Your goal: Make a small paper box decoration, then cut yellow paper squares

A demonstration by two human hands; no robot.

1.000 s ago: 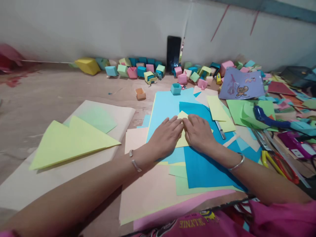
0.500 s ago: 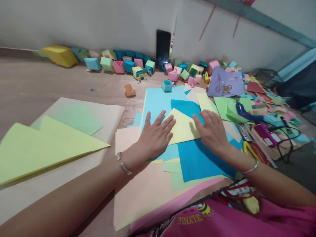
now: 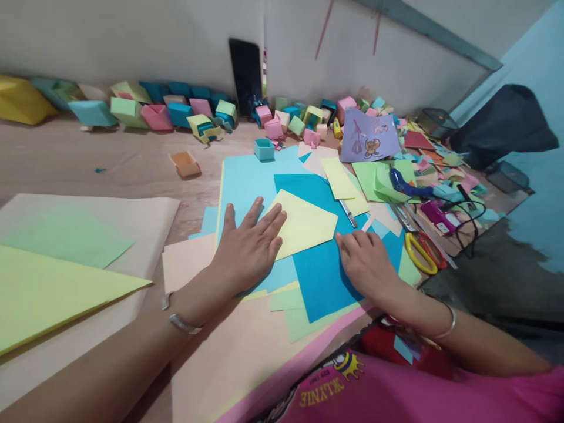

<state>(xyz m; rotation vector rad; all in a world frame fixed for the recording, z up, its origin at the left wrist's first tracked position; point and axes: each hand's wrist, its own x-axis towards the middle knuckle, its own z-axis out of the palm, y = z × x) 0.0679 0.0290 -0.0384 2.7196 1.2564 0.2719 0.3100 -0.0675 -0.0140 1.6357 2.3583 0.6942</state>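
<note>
My left hand (image 3: 248, 247) lies flat with its fingers spread, over the left part of a folded pale yellow paper (image 3: 305, 222). This paper has a pointed right end and rests on a blue sheet (image 3: 324, 288) and a light blue sheet (image 3: 240, 179). By the paper's lower right corner, my right hand (image 3: 365, 258) rests low over the blue sheet with its fingers curled in. Its fingertips are close to that corner; I cannot tell whether they touch it, and the underside is hidden. A utility knife (image 3: 348, 212) lies just beyond the right hand.
Small paper boxes (image 3: 178, 114) line the wall, with a phone (image 3: 245, 76) upright among them. Scissors (image 3: 420, 254), a blue glue gun (image 3: 405, 183) and paper scraps crowd the right. A large folded yellow-green paper (image 3: 57, 294) lies left; an orange paper box (image 3: 185, 164) sits behind.
Both hands were together on the yellow paper, then parted. My right hand moved right off the paper and its fingers curled; my left stays spread on it. The view has turned right.
</note>
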